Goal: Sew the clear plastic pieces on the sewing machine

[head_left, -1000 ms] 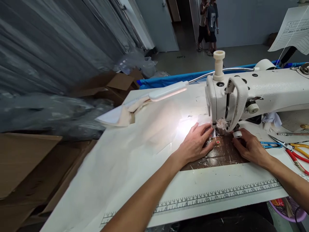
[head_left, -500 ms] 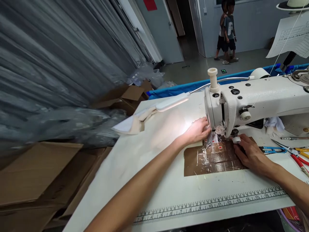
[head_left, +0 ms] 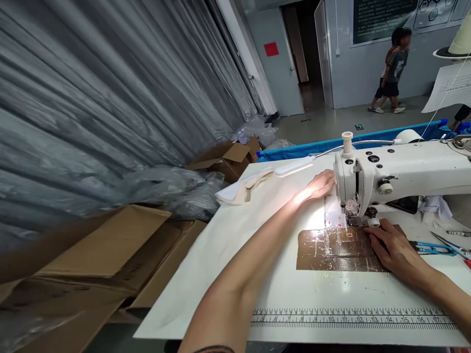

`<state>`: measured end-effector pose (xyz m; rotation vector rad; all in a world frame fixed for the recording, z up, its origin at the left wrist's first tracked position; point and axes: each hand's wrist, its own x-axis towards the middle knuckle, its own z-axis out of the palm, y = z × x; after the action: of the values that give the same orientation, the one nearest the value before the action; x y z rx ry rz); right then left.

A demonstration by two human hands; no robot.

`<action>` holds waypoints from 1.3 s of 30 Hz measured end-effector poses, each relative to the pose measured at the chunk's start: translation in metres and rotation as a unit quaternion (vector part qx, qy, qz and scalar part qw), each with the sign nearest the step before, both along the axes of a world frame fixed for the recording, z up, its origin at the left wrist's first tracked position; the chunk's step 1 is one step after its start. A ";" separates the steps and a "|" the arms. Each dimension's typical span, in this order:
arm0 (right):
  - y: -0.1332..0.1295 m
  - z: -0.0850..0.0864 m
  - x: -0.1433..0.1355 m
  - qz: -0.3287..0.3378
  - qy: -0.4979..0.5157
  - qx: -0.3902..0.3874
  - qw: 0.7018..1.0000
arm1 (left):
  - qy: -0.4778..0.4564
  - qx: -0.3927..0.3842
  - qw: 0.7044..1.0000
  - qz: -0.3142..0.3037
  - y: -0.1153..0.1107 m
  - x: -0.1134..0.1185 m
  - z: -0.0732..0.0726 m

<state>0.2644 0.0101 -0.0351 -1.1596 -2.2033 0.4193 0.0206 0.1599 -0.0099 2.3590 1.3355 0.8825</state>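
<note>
A white sewing machine (head_left: 415,166) stands on the table, its needle area lit. My left hand (head_left: 321,185) is beside the left side of the machine's head, fingers stretched out, fingertips partly hidden. Below it, left of the presser foot (head_left: 353,219), lies a pale see-through patch with red marks (head_left: 334,219). My right hand (head_left: 392,245) rests on the brown, tape-covered plate (head_left: 331,252) in front of the needle. Its fingers are apart and slightly bent, with the index finger near the foot; I see nothing held in it.
Blue thread snips (head_left: 436,248) and scissors (head_left: 454,246) lie at right. A printed ruler (head_left: 349,318) runs along the front edge. Folded cream cloth (head_left: 245,189) lies at the table's far left. Cardboard boxes (head_left: 106,240) stand left of the table. Two people (head_left: 393,73) walk behind.
My left hand has moved away from the needle area, back along the machine's head. My right hand stays on the brown plate. The view has shifted, and the people have walked right.
</note>
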 end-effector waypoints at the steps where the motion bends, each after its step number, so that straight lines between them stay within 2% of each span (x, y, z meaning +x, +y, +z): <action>1: 0.000 0.000 0.000 0.003 -0.006 0.003 1.000 | 0.008 -0.005 1.000 -0.002 -0.004 -0.005 0.002; 5: -0.001 -0.005 0.001 0.013 -0.017 0.034 0.999 | 0.041 -0.013 0.999 0.033 -0.030 -0.042 0.013; 10: -0.001 -0.021 0.002 0.011 -0.014 0.089 0.996 | 0.058 -0.011 0.989 0.137 -0.075 -0.110 0.034; 13: -0.001 -0.020 0.002 0.017 -0.019 0.101 0.995 | 0.061 -0.017 0.980 0.189 -0.106 -0.146 0.047; 16: -0.003 -0.012 0.002 0.030 -0.035 0.115 0.992 | 0.067 -0.027 0.969 0.236 -0.139 -0.172 0.057; 20: -0.002 -0.010 0.001 0.022 -0.050 0.191 0.980 | 0.084 -0.057 0.952 0.290 -0.185 -0.192 0.063; 24: 0.002 -0.027 0.005 0.012 -0.064 0.230 0.971 | 0.105 -0.107 0.937 0.316 -0.224 -0.198 0.057; 28: 0.009 -0.044 0.009 0.006 -0.073 0.236 0.969 | 0.103 -0.145 0.926 0.334 -0.246 -0.193 0.045; 31: 0.013 -0.049 0.009 0.008 -0.069 0.242 0.968 | 0.074 -0.163 0.926 0.332 -0.250 -0.188 0.043; 35: 0.012 -0.046 0.007 0.004 -0.053 0.208 0.977 | 0.018 -0.173 0.938 0.299 -0.247 -0.174 0.056; 39: 0.004 -0.031 0.002 -0.006 -0.050 0.136 0.989 | -0.119 -0.197 0.944 0.237 -0.242 -0.139 0.063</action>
<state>0.2667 0.0136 -0.0657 -1.0648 -2.2520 0.0526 -0.1185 -0.0816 0.0533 1.6018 1.8090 0.8834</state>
